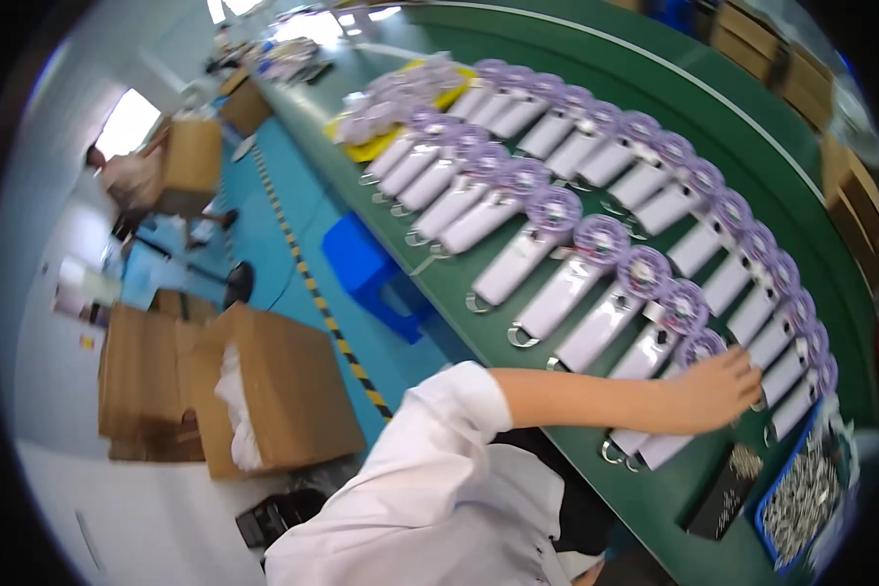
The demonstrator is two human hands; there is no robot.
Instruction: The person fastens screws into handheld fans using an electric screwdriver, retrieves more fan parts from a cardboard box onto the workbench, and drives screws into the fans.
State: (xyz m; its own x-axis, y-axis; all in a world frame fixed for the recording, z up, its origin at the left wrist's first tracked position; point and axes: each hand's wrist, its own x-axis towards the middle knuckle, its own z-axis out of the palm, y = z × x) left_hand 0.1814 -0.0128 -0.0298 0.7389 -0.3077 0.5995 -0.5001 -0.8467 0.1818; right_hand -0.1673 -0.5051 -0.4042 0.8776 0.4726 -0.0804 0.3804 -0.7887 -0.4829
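Observation:
Two long rows of white handheld fans [560, 298] with round purple heads and looped straps lie on the green table [518, 366]. My left hand [715, 391] reaches over the right end of the near row. Its fingers are bent and close together, with the tips between the two rows. What they grip, if anything, is hidden under the hand, which also covers parts of the fans below. Only a sliver of my right hand [590, 576] shows at the lower edge, its fingers out of sight. Right of my left hand are a black block [718, 503] topped with small metal pieces and a blue tray [770, 542] of small metal parts.
A yellow tray [361, 151] heaped with pale purple parts sits at the table's far left. A blue stool [356, 249] stands against the table edge. Open cardboard boxes [293, 391] fill the floor at left, and more boxes [855, 195] line the far side. Another person [132, 181] is in the background.

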